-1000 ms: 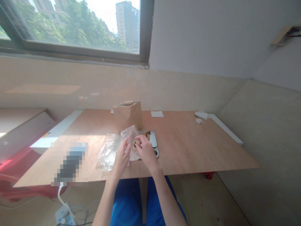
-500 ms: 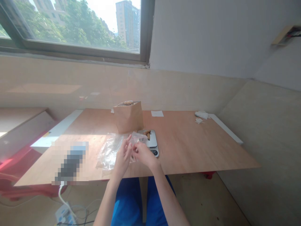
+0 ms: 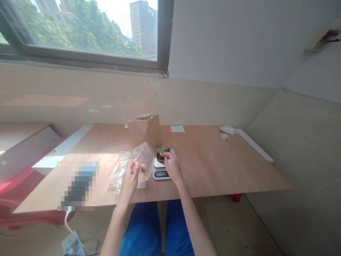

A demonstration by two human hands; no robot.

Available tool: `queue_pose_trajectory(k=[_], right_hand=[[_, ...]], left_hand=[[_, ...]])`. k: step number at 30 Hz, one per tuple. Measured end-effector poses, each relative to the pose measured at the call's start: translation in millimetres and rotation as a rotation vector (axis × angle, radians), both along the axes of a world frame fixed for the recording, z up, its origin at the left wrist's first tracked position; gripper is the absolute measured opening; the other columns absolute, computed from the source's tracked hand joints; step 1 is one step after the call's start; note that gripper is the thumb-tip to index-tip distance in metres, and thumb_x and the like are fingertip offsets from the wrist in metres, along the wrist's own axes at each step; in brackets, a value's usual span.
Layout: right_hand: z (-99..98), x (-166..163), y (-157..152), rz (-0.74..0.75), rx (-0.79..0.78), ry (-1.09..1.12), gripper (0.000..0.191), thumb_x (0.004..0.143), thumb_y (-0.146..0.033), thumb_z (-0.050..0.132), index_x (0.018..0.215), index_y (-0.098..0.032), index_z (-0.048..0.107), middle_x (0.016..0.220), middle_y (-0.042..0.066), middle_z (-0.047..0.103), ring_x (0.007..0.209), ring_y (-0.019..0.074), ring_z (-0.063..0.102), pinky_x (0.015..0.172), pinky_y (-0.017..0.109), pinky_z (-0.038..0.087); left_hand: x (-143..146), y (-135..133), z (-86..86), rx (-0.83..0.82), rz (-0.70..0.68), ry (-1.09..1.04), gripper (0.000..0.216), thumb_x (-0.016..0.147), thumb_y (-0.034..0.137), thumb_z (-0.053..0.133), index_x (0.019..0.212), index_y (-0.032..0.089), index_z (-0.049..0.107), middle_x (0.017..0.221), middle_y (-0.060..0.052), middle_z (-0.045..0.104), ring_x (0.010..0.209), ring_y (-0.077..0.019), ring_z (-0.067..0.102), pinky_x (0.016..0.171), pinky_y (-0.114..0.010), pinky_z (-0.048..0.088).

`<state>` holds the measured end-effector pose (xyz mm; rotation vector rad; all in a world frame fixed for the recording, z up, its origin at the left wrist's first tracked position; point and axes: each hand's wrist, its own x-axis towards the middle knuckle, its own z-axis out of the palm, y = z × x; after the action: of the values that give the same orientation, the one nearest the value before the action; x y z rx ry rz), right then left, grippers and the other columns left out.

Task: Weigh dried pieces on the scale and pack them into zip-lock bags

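Observation:
My left hand (image 3: 130,174) pinches the edge of a clear plastic bag (image 3: 147,153), whose mouth stands raised. A pale brown piece (image 3: 144,167) shows inside or behind the film. To its right is a digital kitchen scale (image 3: 156,175) with a small display. On its plate lie a flat black piece (image 3: 160,157) and curved brown dried pieces (image 3: 166,150). My right hand (image 3: 172,165) is over the plate, thumb and fingertips closed around the brown pieces. Its fingers partly hide what they grip.
An open brown paper bag (image 3: 145,131) stands behind the scale. More clear plastic (image 3: 117,174) lies to the left, near a blurred-out device (image 3: 80,186) with a white cable. White paper (image 3: 177,128) and crumpled tissue (image 3: 227,130) lie at the table's back edge.
My right hand has left my left hand's side and moved right onto the scale. The plastic bag's mouth is lifted higher. The black piece and the scale's display now show.

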<state>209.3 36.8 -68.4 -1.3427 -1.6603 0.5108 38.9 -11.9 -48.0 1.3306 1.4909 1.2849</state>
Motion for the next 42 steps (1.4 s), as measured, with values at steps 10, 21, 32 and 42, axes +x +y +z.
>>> queue_pose_trajectory(k=[10,21,32,42], right_hand=[[-31.1,-10,3,-0.134,-0.081,-0.428,0.014,0.079,-0.011,0.048,0.083,-0.015,0.061,0.091,0.012,0.057,0.09,0.0251,0.052,0.079,0.04,0.042],[55.7,-3,-35,0.064,-0.178,0.383,0.021,0.079,-0.038,0.053,0.087,-0.018,0.054,0.081,0.003,0.061,0.069,0.0139,0.058,0.063,0.026,0.048],[64.4,-43,-24,-0.073,-0.269,0.049,0.01,0.076,-0.018,0.054,0.068,-0.016,0.058,0.07,0.005,0.064,0.066,0.0156,0.06,0.061,0.024,0.042],[40.4,-46,-19,0.07,-0.303,0.03,0.016,0.077,-0.01,0.046,0.073,-0.016,0.061,0.074,0.005,0.067,0.068,0.0151,0.061,0.061,0.023,0.043]], left_hand=[[-3,0,-5.8,-0.016,0.037,-0.064,0.031,0.08,0.051,0.041,0.071,0.022,0.038,0.135,-0.01,0.045,0.124,-0.0227,0.04,0.097,-0.039,0.034],[6,-2,-2.5,-0.075,0.082,0.02,0.031,0.08,0.049,0.04,0.069,0.021,0.045,0.131,-0.008,0.05,0.11,-0.0244,0.052,0.096,-0.039,0.035],[36,-18,-0.9,0.102,-0.025,0.081,0.048,0.088,0.041,0.034,0.13,0.021,0.041,0.125,-0.008,0.054,0.117,-0.0216,0.048,0.098,-0.037,0.037],[46,-22,-5.7,0.122,-0.029,0.032,0.041,0.089,0.038,0.035,0.125,0.023,0.045,0.135,-0.006,0.046,0.128,-0.0196,0.037,0.106,-0.038,0.027]])
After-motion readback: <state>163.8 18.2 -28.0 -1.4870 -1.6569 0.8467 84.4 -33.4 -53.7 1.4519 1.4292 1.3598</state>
